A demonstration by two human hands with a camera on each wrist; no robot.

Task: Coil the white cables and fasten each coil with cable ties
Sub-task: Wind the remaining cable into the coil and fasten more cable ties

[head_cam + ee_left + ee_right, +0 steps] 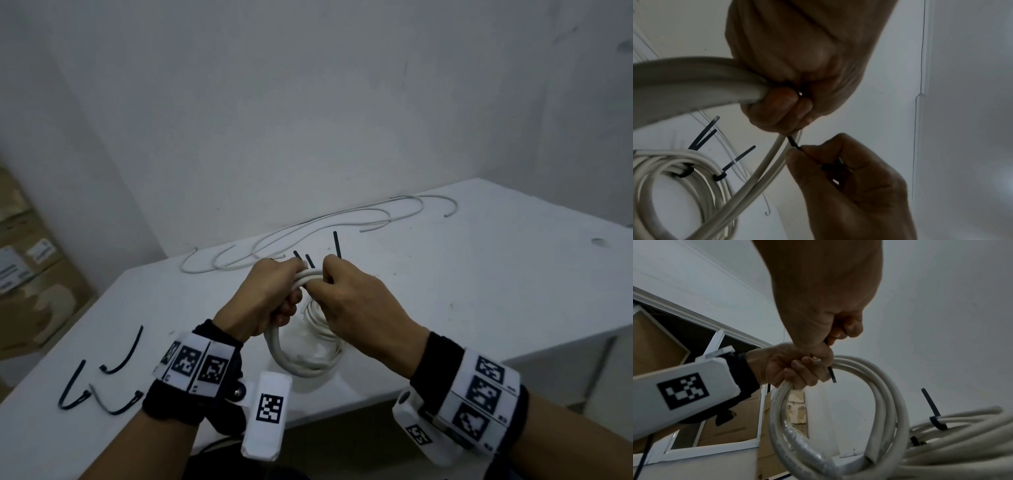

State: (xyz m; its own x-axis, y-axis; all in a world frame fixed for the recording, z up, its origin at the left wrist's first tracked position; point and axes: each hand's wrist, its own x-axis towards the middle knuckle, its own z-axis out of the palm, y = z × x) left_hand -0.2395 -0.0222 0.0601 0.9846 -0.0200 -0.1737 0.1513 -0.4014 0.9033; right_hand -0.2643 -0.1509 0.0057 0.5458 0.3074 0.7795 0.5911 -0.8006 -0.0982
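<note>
Both hands hold a coil of thick white cable (297, 364) upright over the table. My left hand (291, 274) grips the top of the coil (694, 81) in a fist. My right hand (327, 275) pinches a black cable tie (794, 143) right beside the left fingers; its free end (832, 374) sticks down across the coil (890, 386). A second coil of thinner white cable (701, 164) lies on the table beneath, bound with black ties (719, 177) whose tails (336, 245) stick up.
Several loose white cables (308, 231) lie along the far side of the white table (479, 291). Three spare black ties (123, 353) rest near its front left edge. Cardboard boxes (30, 260) stand at the left, beyond the table. A wall backs the table.
</note>
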